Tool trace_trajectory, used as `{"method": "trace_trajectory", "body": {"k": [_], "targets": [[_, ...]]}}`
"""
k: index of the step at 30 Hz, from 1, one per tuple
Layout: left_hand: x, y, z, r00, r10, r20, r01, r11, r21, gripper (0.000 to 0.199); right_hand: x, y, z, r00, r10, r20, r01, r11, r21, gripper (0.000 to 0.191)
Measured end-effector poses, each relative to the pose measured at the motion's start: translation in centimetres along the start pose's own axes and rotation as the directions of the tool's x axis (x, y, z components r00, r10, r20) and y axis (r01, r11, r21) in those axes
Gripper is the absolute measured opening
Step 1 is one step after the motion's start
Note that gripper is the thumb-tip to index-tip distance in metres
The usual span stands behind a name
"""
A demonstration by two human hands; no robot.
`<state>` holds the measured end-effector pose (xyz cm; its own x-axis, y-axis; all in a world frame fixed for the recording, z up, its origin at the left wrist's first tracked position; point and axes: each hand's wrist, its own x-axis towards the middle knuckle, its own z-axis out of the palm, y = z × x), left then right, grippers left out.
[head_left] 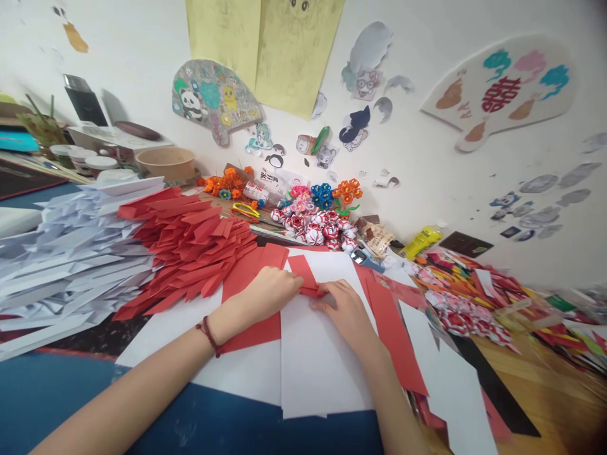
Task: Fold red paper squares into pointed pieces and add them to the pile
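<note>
A small red paper strip (pixel 303 270) with a folded lower edge lies over white sheets (pixel 325 360) in front of me. My left hand (pixel 272 292), a dark red cord bracelet at its wrist, is closed with its fingertips on the strip's left side. At the strip's lower right, my right hand (pixel 342 308) pinches the folded edge between thumb and fingers. Larger red sheets (pixel 253 332) lie partly under my left hand and forearm.
To the left are heaps of folded red paper pieces (pixel 190 243) and folded white paper pieces (pixel 80 253). Red-and-white paper balls (pixel 315 230) and a blue watch (pixel 363 258) lie behind the sheets. More red sheets (pixel 391 328) are at right, near a yellow bottle (pixel 422 240).
</note>
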<state>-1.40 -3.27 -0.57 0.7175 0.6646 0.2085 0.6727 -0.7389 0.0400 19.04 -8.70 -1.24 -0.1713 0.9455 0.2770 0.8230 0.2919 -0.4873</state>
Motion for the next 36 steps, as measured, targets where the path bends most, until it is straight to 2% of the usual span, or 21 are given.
{"method": "trace_trajectory", "body": {"k": [3,10,16,19,21,24,27,30,32,36], "targets": [[0.0,0.2,-0.2,1.0,-0.02,0.011,0.02,1.0,-0.022,0.017,0.2,0.2,0.1,0.999,0.03,-0.018,-0.029,0.999,0.041,0.003],[0.0,0.3,0.2,0.993,-0.114,-0.005,0.113,0.989,-0.1,0.02,0.7,0.2,0.7,0.999,0.007,-0.039,-0.005,0.999,0.039,0.015],[0.1,0.3,0.0,0.989,-0.076,-0.13,0.059,0.99,-0.128,0.019,0.7,0.1,0.9,0.998,-0.002,-0.056,0.003,1.0,0.008,0.015],[0.2,0.0,0.2,0.983,-0.117,-0.142,0.09,0.978,-0.188,0.021,0.8,0.0,1.0,0.998,0.008,-0.061,-0.009,1.0,-0.007,0.016],[0.4,-0.3,0.5,0.979,-0.168,-0.114,0.127,0.944,-0.305,0.019,0.8,0.2,1.1,0.998,0.019,-0.068,-0.019,1.0,-0.007,0.016],[0.7,-0.9,1.1,0.969,-0.247,-0.007,0.214,0.854,-0.474,0.012,0.9,0.8,1.5,0.996,0.031,-0.085,-0.03,0.999,0.01,0.015],[1.0,-1.1,1.2,0.948,-0.31,0.076,0.305,0.808,-0.504,0.015,0.9,1.3,1.8,0.994,0.046,-0.102,-0.042,0.998,0.039,0.015],[1.0,-1.0,0.9,0.92,-0.378,0.1,0.379,0.799,-0.467,0.019,0.8,1.4,1.7,0.992,0.07,-0.102,-0.061,0.995,0.082,0.015],[0.8,-1.0,0.7,0.918,-0.381,0.107,0.386,0.802,-0.456,0.019,0.7,1.3,1.3,0.992,0.087,-0.091,-0.077,0.99,0.116,0.013],[0.5,-1.5,0.2,0.95,-0.277,0.142,0.311,0.826,-0.47,0.013,0.4,1.0,0.5,0.994,0.097,-0.044,-0.089,0.985,0.145,0.003]]}}
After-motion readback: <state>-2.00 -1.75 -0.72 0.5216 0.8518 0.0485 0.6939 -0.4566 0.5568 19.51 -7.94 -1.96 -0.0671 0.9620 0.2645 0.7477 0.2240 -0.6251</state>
